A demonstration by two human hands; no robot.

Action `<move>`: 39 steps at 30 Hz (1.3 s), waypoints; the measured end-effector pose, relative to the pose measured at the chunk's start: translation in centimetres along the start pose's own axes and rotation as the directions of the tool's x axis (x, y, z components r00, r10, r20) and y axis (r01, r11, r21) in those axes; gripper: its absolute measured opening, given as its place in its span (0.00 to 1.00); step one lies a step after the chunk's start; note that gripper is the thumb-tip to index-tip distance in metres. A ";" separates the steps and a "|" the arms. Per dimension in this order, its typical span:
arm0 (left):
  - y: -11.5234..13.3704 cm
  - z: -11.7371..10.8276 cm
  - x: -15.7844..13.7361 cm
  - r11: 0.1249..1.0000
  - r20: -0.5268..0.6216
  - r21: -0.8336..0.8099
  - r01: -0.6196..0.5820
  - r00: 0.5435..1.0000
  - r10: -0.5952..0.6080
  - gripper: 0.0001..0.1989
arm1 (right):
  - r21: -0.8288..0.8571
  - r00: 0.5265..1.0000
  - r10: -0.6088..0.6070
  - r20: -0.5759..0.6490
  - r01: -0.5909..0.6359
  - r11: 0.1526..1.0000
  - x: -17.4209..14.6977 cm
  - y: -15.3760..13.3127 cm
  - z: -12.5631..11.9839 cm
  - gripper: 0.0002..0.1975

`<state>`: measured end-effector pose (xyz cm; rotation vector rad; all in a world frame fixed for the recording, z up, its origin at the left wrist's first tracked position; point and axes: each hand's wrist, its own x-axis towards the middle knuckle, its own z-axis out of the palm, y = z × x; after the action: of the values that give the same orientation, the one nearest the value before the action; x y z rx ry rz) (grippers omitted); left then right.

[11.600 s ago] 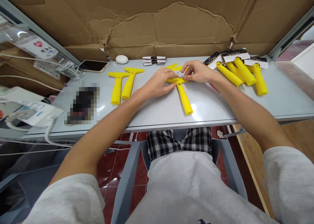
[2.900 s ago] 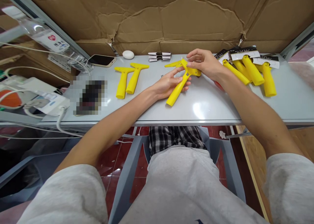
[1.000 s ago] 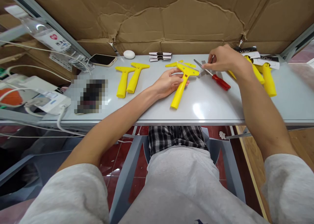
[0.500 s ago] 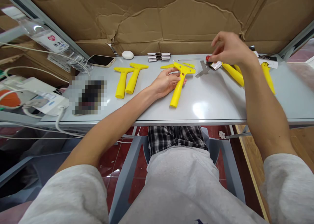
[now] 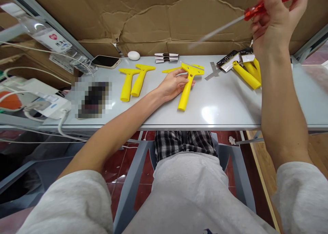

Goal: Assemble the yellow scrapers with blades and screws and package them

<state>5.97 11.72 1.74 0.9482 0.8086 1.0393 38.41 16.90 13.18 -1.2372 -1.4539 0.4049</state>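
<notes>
My left hand (image 5: 174,85) is closed round the neck of a yellow scraper (image 5: 186,93) at mid-table, its wide head facing away from me and its handle toward me. High on the right, my right hand (image 5: 278,22) grips a screwdriver (image 5: 252,12) by its red handle, the long shaft slanting down to the left. Behind the left hand a yellow piece (image 5: 170,70) lies partly hidden. Thin metal blades (image 5: 213,71) rest crossed to the right of the scraper. Two more yellow scrapers (image 5: 139,81) lie to the left of my hand.
Carded yellow scrapers (image 5: 247,76) lie at the right, partly behind my forearm. Along the back are folded cards (image 5: 166,57), a white egg-shaped object (image 5: 133,55) and a phone (image 5: 106,61). A plastic bottle (image 5: 51,39) and white cables (image 5: 63,121) are at the left. Cardboard (image 5: 143,18) walls the back.
My right hand has lifted the screwdriver off the table, up and to the right. The left hand stays in place with the scraper.
</notes>
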 end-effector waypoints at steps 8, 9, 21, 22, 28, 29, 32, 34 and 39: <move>0.0 0.0 -0.1 1.000 -0.003 0.021 0.000 1.000 0.000 0.25 | 0.325 0.983 -0.149 -0.112 0.178 0.929 -1.0 -0.6 2.5 0.13; 0.0 0.1 -0.1 1.000 -0.005 0.023 0.001 1.000 0.000 0.25 | 0.273 0.986 -0.139 -0.090 0.158 0.949 -1.3 -0.9 2.6 0.13; 0.3 0.1 -0.3 1.000 0.028 0.010 0.004 1.000 -0.005 0.26 | 0.325 0.983 -0.180 -0.033 0.181 0.928 -1.2 0.0 2.4 0.16; 0.3 0.1 -0.3 1.000 0.031 0.012 0.003 1.000 -0.003 0.25 | 0.349 0.979 -0.200 -0.040 0.201 0.915 -1.0 0.4 2.6 0.19; 0.4 0.3 -0.4 1.000 0.029 0.016 0.012 1.000 -0.012 0.24 | 0.548 0.926 -0.164 -0.340 0.337 0.766 1.9 2.2 6.1 0.56; 0.4 0.3 -0.4 1.000 0.028 0.015 0.011 1.000 -0.011 0.24 | 0.580 0.911 -0.132 -0.391 0.355 0.733 2.3 2.4 6.7 0.61; 0.3 0.2 -0.4 1.000 0.024 0.011 0.005 1.000 -0.006 0.24 | 0.615 0.881 -0.096 -0.463 0.397 0.681 3.0 2.5 7.5 0.65; 0.3 0.1 -0.3 1.000 0.025 0.013 0.006 1.000 -0.006 0.24 | 0.608 0.888 -0.133 -0.439 0.403 0.684 3.0 2.4 7.5 0.62; 0.4 0.1 -0.4 1.000 0.030 0.018 0.006 1.000 -0.007 0.24 | 0.602 0.897 -0.171 -0.408 0.405 0.688 2.9 3.0 6.8 0.59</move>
<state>5.84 11.44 2.14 0.9735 0.7967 1.0115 34.41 23.08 10.18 -0.4288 -1.0385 0.4340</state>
